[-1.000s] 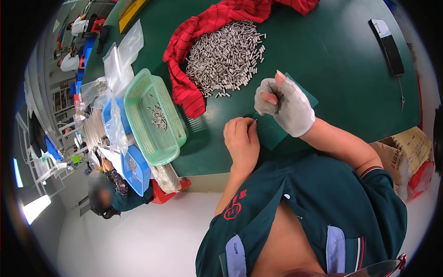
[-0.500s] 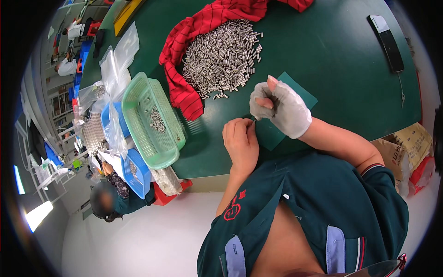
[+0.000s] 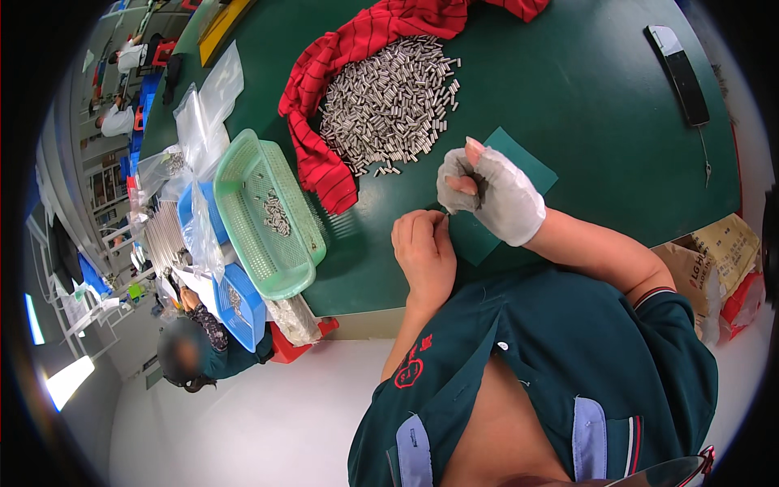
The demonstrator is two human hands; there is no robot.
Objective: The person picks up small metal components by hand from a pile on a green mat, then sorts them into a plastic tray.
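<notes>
My bare left hand (image 3: pixel 423 250) rests at the table's near side, thumb and forefinger pinched together; anything between the tips is too small to make out. Close beside it, my right hand (image 3: pixel 493 193) wears a whitish glove, with bare thumb and fingertip showing. Its fingers are curled in, and what they hold, if anything, is hidden. Under the right hand lies a green square sheet (image 3: pixel 523 154). Beyond both hands is a heap of small metal pins (image 3: pixel 385 105), bordered by a red striped cloth (image 3: pixel 312 150).
A light green plastic basket (image 3: pixel 307 264) with some metal pins stands on the left. Next to it are blue trays (image 3: pixel 253 316) and clear plastic bags (image 3: pixel 203 122). A black-and-silver device (image 3: pixel 686 85) lies at the far right. Another person (image 3: pixel 191 349) sits beyond the trays.
My right hand has shifted very slightly left and toward me. My left hand keeps its place, and the pins and basket look unchanged.
</notes>
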